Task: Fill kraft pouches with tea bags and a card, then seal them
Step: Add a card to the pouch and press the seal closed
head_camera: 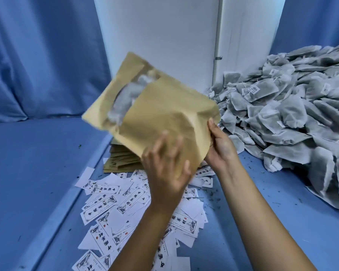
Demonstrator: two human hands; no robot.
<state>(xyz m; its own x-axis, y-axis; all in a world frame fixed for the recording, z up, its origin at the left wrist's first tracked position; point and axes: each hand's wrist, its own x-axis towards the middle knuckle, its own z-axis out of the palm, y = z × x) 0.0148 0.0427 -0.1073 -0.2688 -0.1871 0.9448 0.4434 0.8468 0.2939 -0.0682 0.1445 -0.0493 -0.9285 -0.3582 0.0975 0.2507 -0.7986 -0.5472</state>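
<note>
I hold a kraft pouch up in the air, tilted to the left and blurred by motion. Its clear window shows pale tea bags inside. My left hand holds the pouch's near edge from below, fingers spread over the paper. My right hand grips the pouch's right corner. A large heap of grey tea bags lies on the right. Printed white cards are scattered on the blue table in front of me. A stack of flat kraft pouches lies behind the cards, partly hidden by the held pouch.
The table is covered in blue cloth, with a raised seam running diagonally on the left. A white panel stands at the back, blue curtains on both sides. Small tea crumbs dot the cloth near the heap.
</note>
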